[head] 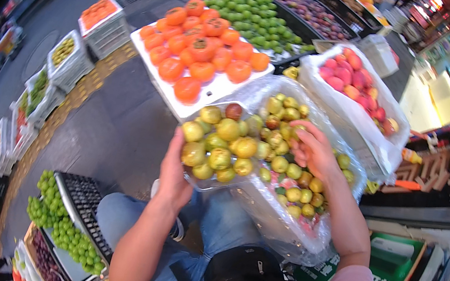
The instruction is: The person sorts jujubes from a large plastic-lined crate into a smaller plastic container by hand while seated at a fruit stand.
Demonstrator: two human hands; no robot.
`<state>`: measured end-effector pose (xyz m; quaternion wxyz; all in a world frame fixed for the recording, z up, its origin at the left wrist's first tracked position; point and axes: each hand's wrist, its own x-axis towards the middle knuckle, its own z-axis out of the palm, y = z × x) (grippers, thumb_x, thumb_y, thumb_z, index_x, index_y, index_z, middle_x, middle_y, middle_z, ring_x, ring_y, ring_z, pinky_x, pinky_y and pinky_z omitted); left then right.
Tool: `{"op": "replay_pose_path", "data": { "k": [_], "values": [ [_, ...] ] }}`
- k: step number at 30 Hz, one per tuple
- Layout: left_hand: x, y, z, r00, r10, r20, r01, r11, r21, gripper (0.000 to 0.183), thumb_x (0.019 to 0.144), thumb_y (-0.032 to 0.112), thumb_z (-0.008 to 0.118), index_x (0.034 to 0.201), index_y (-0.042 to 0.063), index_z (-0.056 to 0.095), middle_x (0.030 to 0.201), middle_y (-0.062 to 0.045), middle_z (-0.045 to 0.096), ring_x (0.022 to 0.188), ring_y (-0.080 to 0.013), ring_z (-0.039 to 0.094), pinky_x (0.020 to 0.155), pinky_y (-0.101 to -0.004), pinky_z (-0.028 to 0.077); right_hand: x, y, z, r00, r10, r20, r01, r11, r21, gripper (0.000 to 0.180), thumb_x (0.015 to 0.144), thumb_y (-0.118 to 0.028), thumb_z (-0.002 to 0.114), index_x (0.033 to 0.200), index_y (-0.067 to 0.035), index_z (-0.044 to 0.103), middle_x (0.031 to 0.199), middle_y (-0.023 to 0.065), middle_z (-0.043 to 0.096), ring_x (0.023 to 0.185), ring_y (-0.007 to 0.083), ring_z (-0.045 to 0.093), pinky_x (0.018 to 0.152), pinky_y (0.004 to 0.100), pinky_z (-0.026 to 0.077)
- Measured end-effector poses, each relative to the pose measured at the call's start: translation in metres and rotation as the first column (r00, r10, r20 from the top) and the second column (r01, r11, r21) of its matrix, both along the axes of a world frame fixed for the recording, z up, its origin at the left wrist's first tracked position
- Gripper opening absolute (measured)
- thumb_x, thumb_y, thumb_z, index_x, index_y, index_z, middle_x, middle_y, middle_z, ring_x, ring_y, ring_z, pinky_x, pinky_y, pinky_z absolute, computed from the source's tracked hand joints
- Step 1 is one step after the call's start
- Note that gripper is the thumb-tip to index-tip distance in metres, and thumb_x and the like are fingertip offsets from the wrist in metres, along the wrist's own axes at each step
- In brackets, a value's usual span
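My left hand (175, 165) grips the side of a clear plastic tray (209, 188) heaped with yellow-green jujubes (227, 129), a few of them brownish. The tray is held above my knees, overlapping the near-left edge of a crate lined with clear plastic film (278, 222). Inside that crate lie more loose jujubes (294, 193) over pinkish printed paper. My right hand (316, 150) reaches over the crate, its fingertips closed around one jujube (297, 131). Part of the fruit beneath this hand is hidden.
Orange persimmons (203, 48) fill a white foam box beyond the tray. Behind are crates of green fruit (251, 16) and plums (312, 14). A lined box of red-pink fruit (349, 76) stands right. Green grapes (70, 226) lie lower left; more crates (65, 62) line the pavement.
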<state>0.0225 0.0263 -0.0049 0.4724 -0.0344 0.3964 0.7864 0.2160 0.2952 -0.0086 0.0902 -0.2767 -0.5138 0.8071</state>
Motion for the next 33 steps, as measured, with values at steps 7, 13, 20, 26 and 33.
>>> {"op": "replay_pose_path", "data": {
  "k": [7, 13, 20, 26, 33],
  "values": [
    [0.005, -0.007, 0.014, 0.999, 0.039, 0.029, -0.036, 0.996, -0.085, 0.066, 0.105, 0.054, 0.051, 0.147, 0.004, 0.048, 0.145, -0.012, 0.056, 0.133, -0.0242, 0.054, 0.113, -0.0403, 0.043, -0.01, -0.013, -0.008, 0.972, -0.232, 0.05, 0.17, 0.829, 0.533, 0.037, 0.096, -0.01, 0.071, 0.129, -0.002, 0.056, 0.086, 0.004, 0.061, 0.064, 0.0094, 0.059, 0.05, 0.0251, 0.048],
    [0.007, -0.005, 0.022, 1.0, 0.003, -0.021, -0.004, 0.999, -0.042, 0.065, 0.107, 0.054, 0.044, 0.15, 0.005, 0.045, 0.146, -0.013, 0.055, 0.135, -0.0241, 0.054, 0.113, -0.0407, 0.044, -0.013, -0.046, 0.046, 0.991, -0.119, -0.063, 0.112, 0.465, 0.878, 0.041, 0.087, -0.008, 0.08, 0.124, -0.002, 0.062, 0.114, 0.0079, 0.065, 0.093, 0.0148, 0.068, 0.074, 0.0278, 0.058],
    [0.003, -0.005, 0.016, 0.999, -0.038, -0.016, 0.038, 0.999, 0.022, 0.06, 0.109, 0.052, 0.041, 0.148, 0.007, 0.046, 0.144, -0.012, 0.056, 0.132, -0.0253, 0.058, 0.112, -0.0434, 0.048, -0.078, -0.113, 0.102, 0.926, 0.368, 0.089, -0.08, -0.038, 0.996, 0.042, 0.084, -0.015, 0.081, 0.121, -0.003, 0.065, 0.116, 0.0139, 0.066, 0.107, 0.0329, 0.064, 0.091, 0.0403, 0.054],
    [0.002, -0.004, 0.014, 1.0, -0.019, -0.012, 0.019, 0.999, 0.043, 0.056, 0.11, 0.049, 0.041, 0.147, 0.007, 0.047, 0.143, -0.012, 0.057, 0.13, -0.0253, 0.059, 0.11, -0.0431, 0.049, -0.103, -0.118, 0.095, 0.896, 0.417, 0.153, -0.112, -0.122, 0.986, 0.043, 0.084, -0.017, 0.078, 0.122, 0.0, 0.065, 0.116, 0.0137, 0.066, 0.115, 0.0339, 0.059, 0.097, 0.0424, 0.051],
    [0.002, -0.006, 0.015, 1.0, 0.001, 0.011, -0.001, 1.0, 0.019, 0.063, 0.107, 0.052, 0.047, 0.149, 0.004, 0.045, 0.147, -0.013, 0.054, 0.135, -0.0249, 0.054, 0.115, -0.0426, 0.043, -0.069, -0.074, 0.105, 0.978, 0.21, 0.018, -0.034, 0.072, 0.997, 0.036, 0.089, -0.023, 0.076, 0.115, 0.0, 0.07, 0.114, 0.0171, 0.069, 0.107, 0.0334, 0.065, 0.093, 0.0412, 0.053]
  ]
}}
